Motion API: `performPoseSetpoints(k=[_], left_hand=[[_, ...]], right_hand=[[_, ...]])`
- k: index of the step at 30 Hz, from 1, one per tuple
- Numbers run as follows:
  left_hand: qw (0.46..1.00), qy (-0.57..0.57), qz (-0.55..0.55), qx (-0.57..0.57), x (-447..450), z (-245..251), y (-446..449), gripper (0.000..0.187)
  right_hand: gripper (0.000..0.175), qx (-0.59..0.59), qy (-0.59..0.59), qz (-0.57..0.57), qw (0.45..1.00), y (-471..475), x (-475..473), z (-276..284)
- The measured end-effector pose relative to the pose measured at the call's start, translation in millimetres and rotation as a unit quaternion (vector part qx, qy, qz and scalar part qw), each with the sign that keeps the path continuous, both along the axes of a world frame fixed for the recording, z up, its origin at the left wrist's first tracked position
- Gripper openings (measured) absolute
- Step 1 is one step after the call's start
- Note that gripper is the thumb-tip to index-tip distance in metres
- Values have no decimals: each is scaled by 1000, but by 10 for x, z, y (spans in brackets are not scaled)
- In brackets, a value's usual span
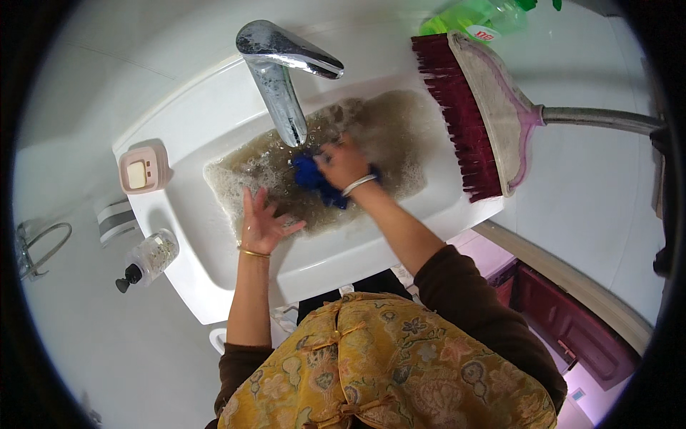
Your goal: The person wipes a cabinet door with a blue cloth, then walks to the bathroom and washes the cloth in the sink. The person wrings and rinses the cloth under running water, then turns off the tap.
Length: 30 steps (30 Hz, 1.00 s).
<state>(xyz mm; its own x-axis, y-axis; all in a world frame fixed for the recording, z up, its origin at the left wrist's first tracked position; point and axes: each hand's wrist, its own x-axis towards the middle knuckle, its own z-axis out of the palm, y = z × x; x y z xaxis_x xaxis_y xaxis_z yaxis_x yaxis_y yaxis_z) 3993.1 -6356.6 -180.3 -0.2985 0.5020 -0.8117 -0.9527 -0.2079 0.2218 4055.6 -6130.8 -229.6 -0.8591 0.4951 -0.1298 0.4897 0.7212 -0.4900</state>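
Murky, foamy water partly fills the white washbasin (300, 273). A wet blue cloth (311, 174) lies in it under the faucet's spout. My right hand (343, 161), with a silver bangle at the wrist, is on the cloth, slightly blurred; its fingertips are partly hidden, so whether they grip the cloth is unclear. My left hand (265, 222), a gold-coloured bangle on its wrist, is held over the basin's left part with fingers spread and nothing in it. Above the water stands a chrome single-lever faucet (278, 96).
A broom head with dark red bristles (466, 118) leans across the basin's right end. Behind it lies a green-tinted plastic bottle (482, 19). A pink soap dish (155, 166) with soap and a clear pump bottle (155, 254) stand at the left rim.
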Motion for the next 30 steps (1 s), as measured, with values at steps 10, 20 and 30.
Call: performPoseSetpoints(k=[10,20,30], left_hand=[[903,426,-43,-23,227,-418,79,47],[987,147,-27,-52,17,242,52,40],[999,-4,7,31,-35,-3,165,77]], right_hand=[[17,-209,210,175,939,-1501,50,939],[31,23,-86,-7,996,611,-209,73],[25,-294,85,21,952,-901,-129,472]])
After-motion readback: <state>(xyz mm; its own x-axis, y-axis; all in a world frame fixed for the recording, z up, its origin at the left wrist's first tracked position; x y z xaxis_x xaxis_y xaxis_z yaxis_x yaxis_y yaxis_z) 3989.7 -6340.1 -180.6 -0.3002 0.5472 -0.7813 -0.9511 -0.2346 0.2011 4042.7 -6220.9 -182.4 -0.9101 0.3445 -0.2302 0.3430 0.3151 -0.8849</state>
